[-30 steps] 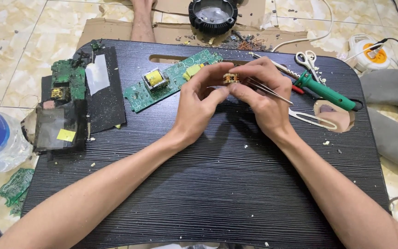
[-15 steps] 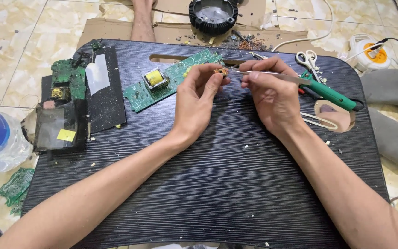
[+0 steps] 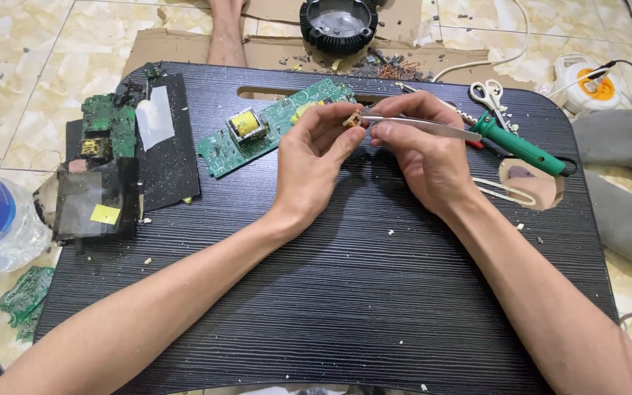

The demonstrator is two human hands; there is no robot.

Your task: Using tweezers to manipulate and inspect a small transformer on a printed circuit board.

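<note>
A small part [image 3: 352, 119], too tiny to be identified, is pinched in the fingertips of the left hand [image 3: 314, 155] above the tray's [image 3: 374, 307] far edge. Tweezers [image 3: 418, 126] are gripped by the right hand [image 3: 426, 157], tips at the part. A circuit board [image 3: 272, 126] is partly hidden behind the left hand. A soldering iron [image 3: 521, 145] is cut off by the right hand.

Bright, even light; soft shadows under the arms; sharp focus, slight edge distortion

Head cam, looks steeply down, close over black lap desk [image 3: 316, 292]; only one view.
</note>
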